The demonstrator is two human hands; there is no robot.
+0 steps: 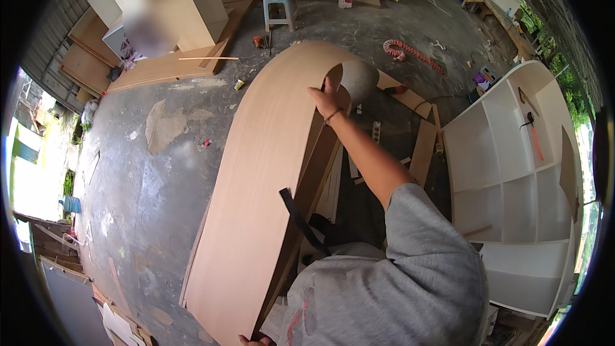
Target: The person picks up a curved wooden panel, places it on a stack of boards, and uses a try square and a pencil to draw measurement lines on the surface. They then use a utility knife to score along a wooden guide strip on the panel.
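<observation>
A long, pale wood panel [256,173] runs from the lower edge up to the middle, with a rounded far end. My right arm reaches out along it, and my right hand [327,100] grips its right edge near that end, thumb on the top face. At the bottom edge of the picture, my left hand [257,341] is at the panel's near end; only some fingers show, curled at its edge. Darker wood surfaces show beneath the right edge. A black strap-like strip [298,218] sticks out from beside my grey shirt over the panel.
White shelving [506,186] stands at right, with an orange-handled tool [535,138] in it. Wood strips [423,154] lie beside the panel. Farther off are a blue stool [280,9], a white bucket [345,0], a coiled red hose [413,54] and stacked boards [90,41].
</observation>
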